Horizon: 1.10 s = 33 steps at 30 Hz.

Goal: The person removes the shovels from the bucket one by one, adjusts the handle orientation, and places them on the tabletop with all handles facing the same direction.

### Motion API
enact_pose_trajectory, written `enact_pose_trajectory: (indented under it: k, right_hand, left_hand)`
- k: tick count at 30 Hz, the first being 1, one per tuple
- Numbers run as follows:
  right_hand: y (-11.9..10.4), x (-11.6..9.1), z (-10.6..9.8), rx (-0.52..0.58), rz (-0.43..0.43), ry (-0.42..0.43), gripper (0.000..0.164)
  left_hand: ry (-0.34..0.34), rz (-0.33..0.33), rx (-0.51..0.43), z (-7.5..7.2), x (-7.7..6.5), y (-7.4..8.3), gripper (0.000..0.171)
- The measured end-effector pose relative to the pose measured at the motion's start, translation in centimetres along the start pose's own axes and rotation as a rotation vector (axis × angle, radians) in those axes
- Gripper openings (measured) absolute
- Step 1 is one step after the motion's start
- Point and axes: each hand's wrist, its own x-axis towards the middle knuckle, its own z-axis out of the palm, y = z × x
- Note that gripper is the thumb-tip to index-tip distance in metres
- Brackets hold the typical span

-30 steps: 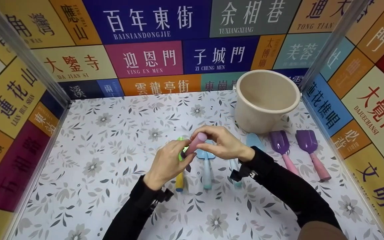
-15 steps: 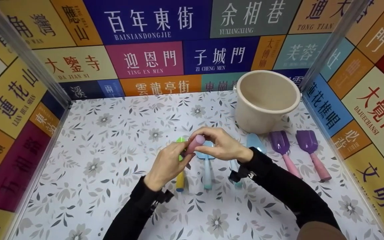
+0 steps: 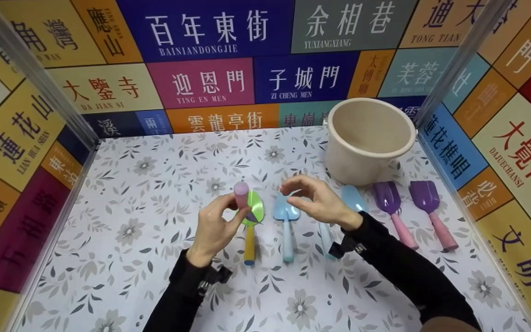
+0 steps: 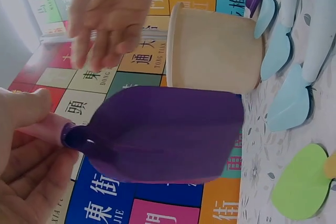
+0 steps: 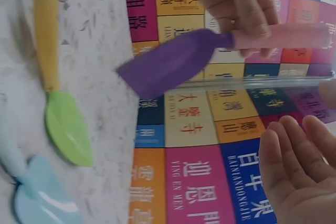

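Observation:
My left hand (image 3: pixel 212 228) grips the pink handle of a toy sand shovel, held up with the handle's end toward the head camera. The shovel's broad purple blade (image 4: pixel 168 135) fills the middle of the left wrist view. My right hand (image 3: pixel 323 200) is off the shovel, to its right, with fingers loosely bent and nothing in them. Below the hands, a green trowel (image 3: pixel 257 205) with a yellow handle lies by the left hand. A light blue shovel (image 3: pixel 286 210) lies to its right, close to the right hand's fingertips.
Another light blue tool (image 3: pixel 352 196) lies partly hidden by the right arm. Two purple shovels (image 3: pixel 424 196) with pink handles lie farther right. A beige bucket (image 3: pixel 353 161) stands at the back right. Printed panels wall the flowered table (image 3: pixel 155 184) on three sides.
My right hand has let go of the shovel and its fingers have spread. The left hand has moved left with the shovel, uncovering more of the green trowel.

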Motion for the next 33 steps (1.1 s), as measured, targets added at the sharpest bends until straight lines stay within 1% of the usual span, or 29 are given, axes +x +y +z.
enact_pose_trajectory:
  k: [2,4,8,13,17,22,25,28,33]
  right_hand:
    - [0.7,-0.6,0.1,0.003,0.07,0.01,0.028]
    - [1.3,-1.2,0.2,0.027,0.15,0.022,0.029]
    - [2.6,-2.0,0.5,0.147,0.292,0.043,0.034]
    - [4.5,-2.4,1.4,0.312,0.383,0.066,0.037]
    - [5.2,-2.1,2.6,0.481,0.453,0.084,0.034]
    - [5.8,-1.1,4.2,0.747,0.512,0.116,0.017]
    - [6.0,-0.4,5.1,0.87,0.531,0.095,0.023]
    - [6.1,0.1,5.7,0.959,0.544,0.066,0.031]
    - [6.1,0.8,6.5,1.069,0.558,0.064,0.037]
  left_hand:
    - [0.04,0.007,-0.018,-0.2,-0.1,0.0,0.025]
    - [0.065,0.016,-0.037,-0.3,-0.2,0.0,0.023]
    - [0.095,0.044,-0.054,-0.5,-0.2,0.1,0.029]
    - [0.129,0.051,-0.057,-0.5,-0.1,0.6,0.032]
    - [0.154,0.05,-0.105,-0.3,0.0,0.9,0.03]
    - [0.212,0.05,-0.181,0.2,0.0,1.2,0.029]
    - [0.247,0.051,-0.217,0.5,-0.1,1.3,0.029]
    - [0.265,0.049,-0.252,0.8,-0.2,1.3,0.03]
    - [0.263,0.058,-0.257,1.3,-0.5,1.1,0.031]
